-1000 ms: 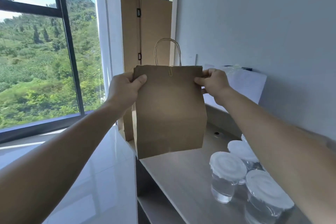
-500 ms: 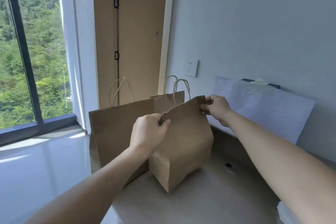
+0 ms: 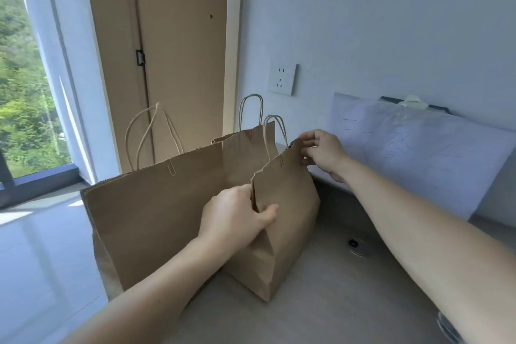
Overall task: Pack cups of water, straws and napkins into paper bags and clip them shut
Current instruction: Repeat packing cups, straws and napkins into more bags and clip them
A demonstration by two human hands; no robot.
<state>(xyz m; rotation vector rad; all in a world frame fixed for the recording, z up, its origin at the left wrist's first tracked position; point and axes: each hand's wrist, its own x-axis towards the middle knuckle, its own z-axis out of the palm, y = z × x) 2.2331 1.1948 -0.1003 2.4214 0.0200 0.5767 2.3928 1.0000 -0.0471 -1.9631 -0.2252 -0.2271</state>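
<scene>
A small brown paper bag (image 3: 287, 220) with twine handles stands on the grey counter (image 3: 321, 301), its top folded flat and held by a paper clip. My left hand (image 3: 237, 218) grips its near top corner. At the far top corner my right hand (image 3: 321, 151) pinches the paper edge. Left of it stands a wide brown bag (image 3: 145, 226), clipped at the top, and a third clipped bag (image 3: 243, 153) stands behind them.
A white wall socket (image 3: 282, 79) sits above the counter. A white sheet of paper (image 3: 418, 156) leans against the wall at right. A round metal grommet (image 3: 357, 246) is set into the counter. A cup rim (image 3: 449, 329) shows at the bottom right edge.
The small bag came down from the air onto the counter next to the two other bags. My view turned left, so the cups are almost out of sight. Both hands stay on the bag.
</scene>
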